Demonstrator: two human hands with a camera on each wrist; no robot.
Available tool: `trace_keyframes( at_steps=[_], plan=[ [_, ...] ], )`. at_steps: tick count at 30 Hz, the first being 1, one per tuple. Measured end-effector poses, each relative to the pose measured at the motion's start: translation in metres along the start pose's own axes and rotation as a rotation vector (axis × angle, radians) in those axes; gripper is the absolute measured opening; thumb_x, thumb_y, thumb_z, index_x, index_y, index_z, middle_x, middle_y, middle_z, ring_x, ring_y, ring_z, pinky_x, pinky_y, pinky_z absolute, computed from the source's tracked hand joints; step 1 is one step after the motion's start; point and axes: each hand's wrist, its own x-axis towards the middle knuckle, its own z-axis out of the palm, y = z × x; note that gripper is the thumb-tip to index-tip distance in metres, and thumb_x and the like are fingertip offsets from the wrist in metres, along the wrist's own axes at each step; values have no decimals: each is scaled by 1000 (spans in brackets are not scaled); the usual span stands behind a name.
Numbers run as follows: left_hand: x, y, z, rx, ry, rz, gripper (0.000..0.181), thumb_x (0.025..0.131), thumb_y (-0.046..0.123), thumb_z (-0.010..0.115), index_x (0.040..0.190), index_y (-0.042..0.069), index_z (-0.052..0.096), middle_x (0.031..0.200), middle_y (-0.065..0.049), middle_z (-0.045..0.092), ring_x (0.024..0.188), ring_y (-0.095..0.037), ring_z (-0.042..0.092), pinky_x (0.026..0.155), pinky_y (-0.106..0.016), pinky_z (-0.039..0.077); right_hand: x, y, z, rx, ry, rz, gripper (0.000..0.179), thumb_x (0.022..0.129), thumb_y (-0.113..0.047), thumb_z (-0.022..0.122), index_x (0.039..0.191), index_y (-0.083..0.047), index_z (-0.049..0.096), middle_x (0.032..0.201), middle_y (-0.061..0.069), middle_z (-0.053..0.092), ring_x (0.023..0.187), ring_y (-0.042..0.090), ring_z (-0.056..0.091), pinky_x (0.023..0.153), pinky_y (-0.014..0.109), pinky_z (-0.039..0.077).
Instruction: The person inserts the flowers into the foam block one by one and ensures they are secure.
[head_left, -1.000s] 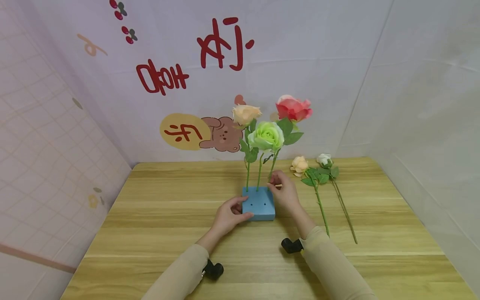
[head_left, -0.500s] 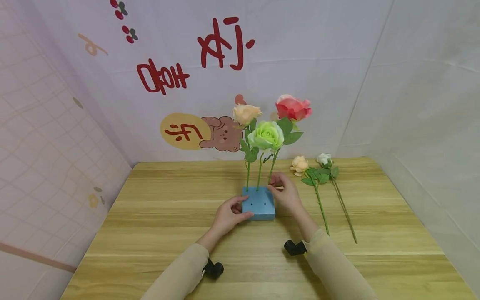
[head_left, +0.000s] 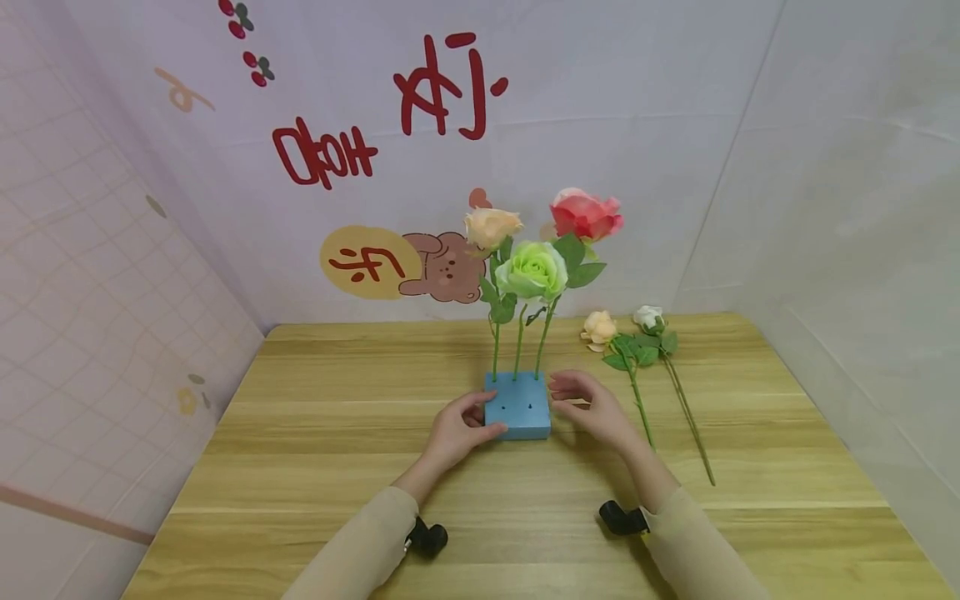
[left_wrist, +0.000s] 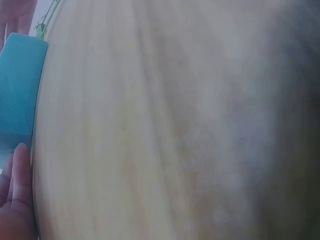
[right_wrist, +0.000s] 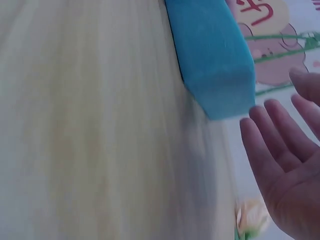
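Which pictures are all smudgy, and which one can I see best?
Head view: clearest, the layered light-green rose and flat square blue block have neat edges; left wrist view: the pale wood-grain tabletop looks smeared, with a dark blur at the right edge; right wrist view: soft too, a grey shadow beside the block, the peach-coloured bloom fuzzy.

"What hems in the right hand [head_left: 592, 406]?"
"The block [head_left: 517, 423] just left of it, flowers [head_left: 645, 357] lying beyond and right."
"Any free room?"
"Bare table [head_left: 525, 508] behind it, on its left."
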Motion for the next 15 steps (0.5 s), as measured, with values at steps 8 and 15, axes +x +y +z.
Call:
trace_keyframes(
  at_steps=[8,15],
  plan=[
    [0,0,0,-4,-4,1,57,79,28,86,132,21,66,94,0,62,82,-16,58,73,-32,51,-30,7,-31,-18,-70,-11,46,95,-1,66,136,10,49,121,28,61,107,40,62,89,26,50],
    [0,0,0,-1,-4,9,57,79,30,86,132,21,66,95,-2,63,82,-17,57,73,-32,50,-53,6,-60,-61,-27,-8,45,94,1,65,134,14,48,118,33,60,104,31,64,85,22,50]
  ],
)
